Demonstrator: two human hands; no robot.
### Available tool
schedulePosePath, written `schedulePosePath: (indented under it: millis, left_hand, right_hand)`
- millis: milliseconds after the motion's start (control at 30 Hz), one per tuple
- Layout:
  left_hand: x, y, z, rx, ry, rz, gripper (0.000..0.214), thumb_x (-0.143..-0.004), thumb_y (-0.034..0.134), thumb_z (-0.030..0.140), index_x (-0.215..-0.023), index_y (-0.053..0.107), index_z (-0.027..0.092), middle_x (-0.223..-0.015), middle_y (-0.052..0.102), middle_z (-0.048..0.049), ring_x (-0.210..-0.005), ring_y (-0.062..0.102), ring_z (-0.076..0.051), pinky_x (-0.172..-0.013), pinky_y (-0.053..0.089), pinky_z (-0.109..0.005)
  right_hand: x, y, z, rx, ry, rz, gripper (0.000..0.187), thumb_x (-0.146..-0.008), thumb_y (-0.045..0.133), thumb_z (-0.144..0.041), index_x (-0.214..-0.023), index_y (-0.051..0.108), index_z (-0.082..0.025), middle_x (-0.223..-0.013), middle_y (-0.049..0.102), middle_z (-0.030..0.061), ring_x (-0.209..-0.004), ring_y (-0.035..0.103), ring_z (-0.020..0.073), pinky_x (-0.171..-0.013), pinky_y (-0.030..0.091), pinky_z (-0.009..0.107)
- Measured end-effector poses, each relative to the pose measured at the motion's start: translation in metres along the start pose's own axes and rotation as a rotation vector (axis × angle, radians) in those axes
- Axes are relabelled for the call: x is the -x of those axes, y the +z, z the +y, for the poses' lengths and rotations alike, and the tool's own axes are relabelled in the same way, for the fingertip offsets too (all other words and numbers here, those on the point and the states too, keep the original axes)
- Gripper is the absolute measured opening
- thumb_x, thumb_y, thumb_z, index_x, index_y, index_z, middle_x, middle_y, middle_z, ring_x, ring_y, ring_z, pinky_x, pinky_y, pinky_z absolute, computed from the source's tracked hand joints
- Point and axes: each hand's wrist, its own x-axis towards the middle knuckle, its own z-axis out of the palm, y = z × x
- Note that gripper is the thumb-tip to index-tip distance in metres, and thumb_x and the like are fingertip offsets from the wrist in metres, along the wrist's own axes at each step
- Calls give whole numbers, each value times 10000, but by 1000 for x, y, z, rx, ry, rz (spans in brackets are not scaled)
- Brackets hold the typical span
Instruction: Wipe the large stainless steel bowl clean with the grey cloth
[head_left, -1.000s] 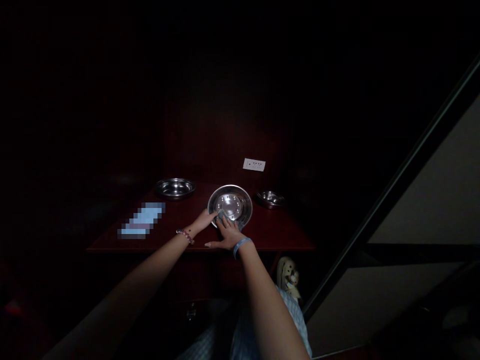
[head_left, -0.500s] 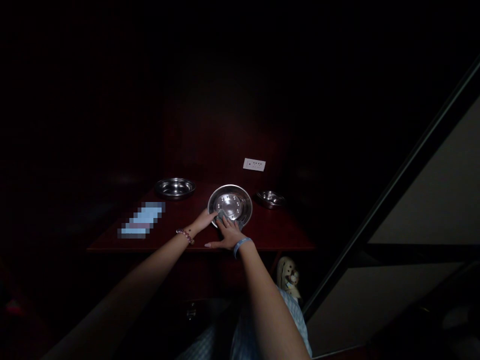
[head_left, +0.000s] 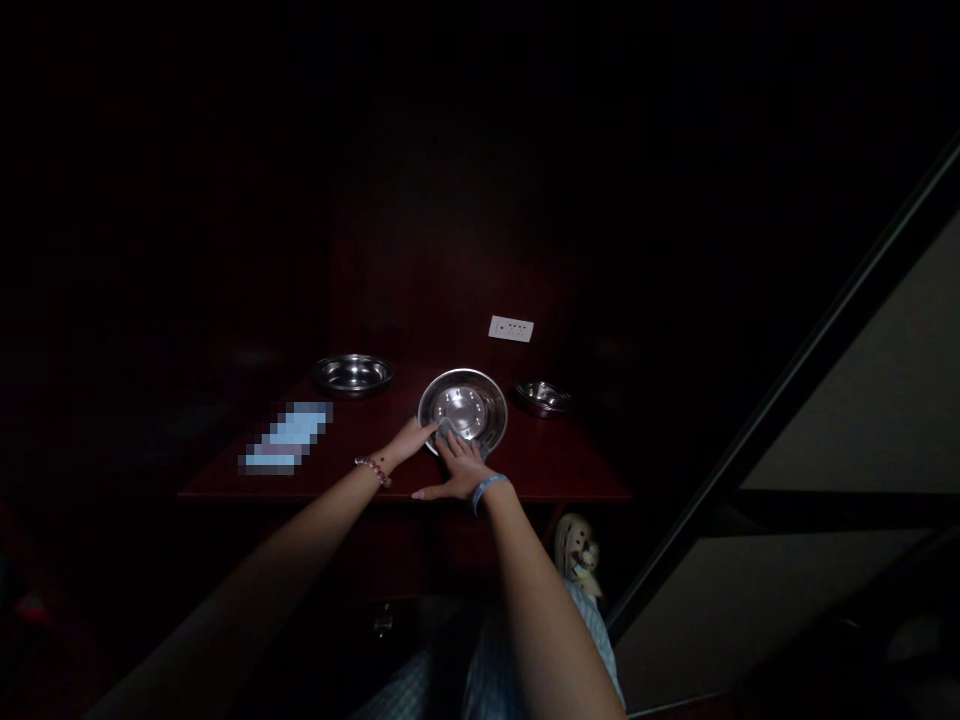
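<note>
A shiny steel bowl [head_left: 462,408] is tipped toward me on the dark red table. My left hand [head_left: 412,438] grips its left rim, with the thumb over the edge. A grey cloth [head_left: 448,428] lies against the lower inside of the bowl. My right hand [head_left: 463,470] holds this cloth under its fingers and presses it to the metal, its thumb stuck out to the left. Part of the cloth and the bowl's near rim are hidden behind that hand.
A steel dish [head_left: 352,374] stands at the back left, smaller steel bowls [head_left: 543,398] at the back right. A blurred light-blue flat item [head_left: 289,438] lies on the table [head_left: 360,480]. There is a white socket [head_left: 511,328] on the back panel. A beige clog [head_left: 576,548] shows below the table's right side.
The whole view has shifted very slightly. Both hands, the bowl and the cloth keep almost the same places relative to each other.
</note>
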Motion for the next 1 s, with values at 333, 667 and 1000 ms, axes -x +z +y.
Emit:
schedulePosePath:
  millis: [333, 667, 1000]
  left_hand:
    - [1, 2, -3, -4, -19, 0, 462, -756, 698, 378, -1139, 705, 120, -1152, 777, -148, -1204, 671, -345, -1138, 451, -533]
    - [1, 1, -1, -49, 32, -35, 459, -801, 641, 348, -1200, 693, 126, -1095, 793, -120, -1152, 690, -315, -1093, 494, -497]
    - [-5, -3, -10, -14, 63, 104, 510, -721, 644, 192, -1222, 657, 101, -1296, 709, -163, -1232, 648, -299, -1170, 412, -469]
  right_hand:
    - [-2, 0, 7, -30, -5, 7, 1298, -704, 697, -832, -1659, 109, -177, -1722, -44, 154, -1595, -35, 333, -1279, -21, 476]
    - [-4, 2, 10, 53, -15, 74, 918, -923, 620, -571, -1648, 207, -188, -1722, 60, 131, -1594, 89, 299, -1286, 64, 457]
    - [3, -8, 14, 192, 116, 120, 661, -997, 441, -564, -1579, 401, -254, -1687, 282, 61, -1572, 217, 235, -1279, 20, 498]
